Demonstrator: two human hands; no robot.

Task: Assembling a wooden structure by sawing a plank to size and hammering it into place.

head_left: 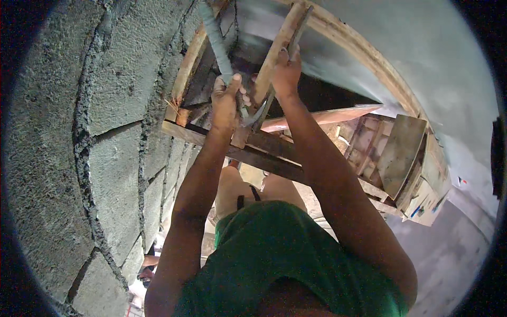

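Note:
My left hand (227, 103) is closed around the lower part of a long grey rod (214, 34), apparently a pipe or wrapped bar, with a curved grey end piece (253, 116) beside my fingers. My right hand (287, 74) grips an upright wooden plank (274, 45) to the right of the rod. Both hands are at a timber frame, whose lower crossbeam (266, 164) runs beneath them. A splintered wooden post (185, 79) stands left of my left hand.
A concrete block wall (113, 79) fills the left side. A plastered surface (433, 58) curves along the right, beside a curved timber (380, 63). Plywood boards (398, 153) sit at right. Below are my legs (232, 187) and, at lower left, part of another person (148, 264).

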